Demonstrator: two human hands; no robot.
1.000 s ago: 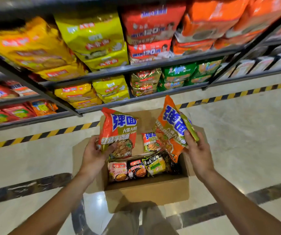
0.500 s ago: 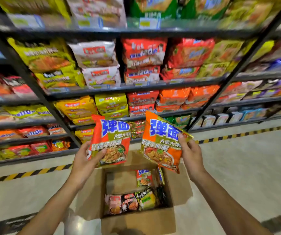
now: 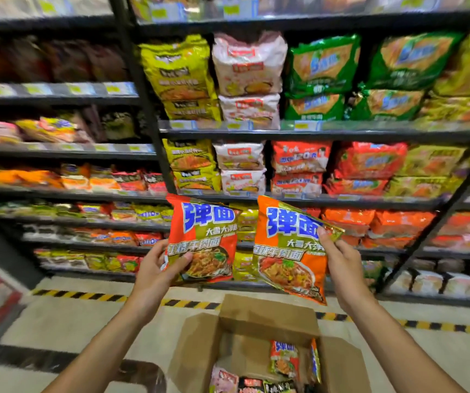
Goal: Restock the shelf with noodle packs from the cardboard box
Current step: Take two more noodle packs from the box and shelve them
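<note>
Both hands were pinching noodle packs: the left hand [image 3: 154, 268] gripped the lower left edge of a red-orange pack [image 3: 203, 239], thumb laid over its front, and the right hand [image 3: 338, 256] pinched the right edge of a second orange pack [image 3: 290, 248], which hung tilted. Both packs were raised before the stocked shelf [image 3: 313, 131]. Below them sat the open cardboard box [image 3: 199, 344] on the floor, more packs inside.

Two noodle packs, one at 11 o'clock [image 3: 204, 239] and one at 1 o'clock [image 3: 290, 248], are glossy crinkled plastic film. The cardboard box [image 3: 256, 319] at 6 o'clock is matt brown paperboard. The shelf [image 3: 299, 131] rails look like dark matt metal; the floor [image 3: 66, 316] is smooth, faintly shiny.
</note>
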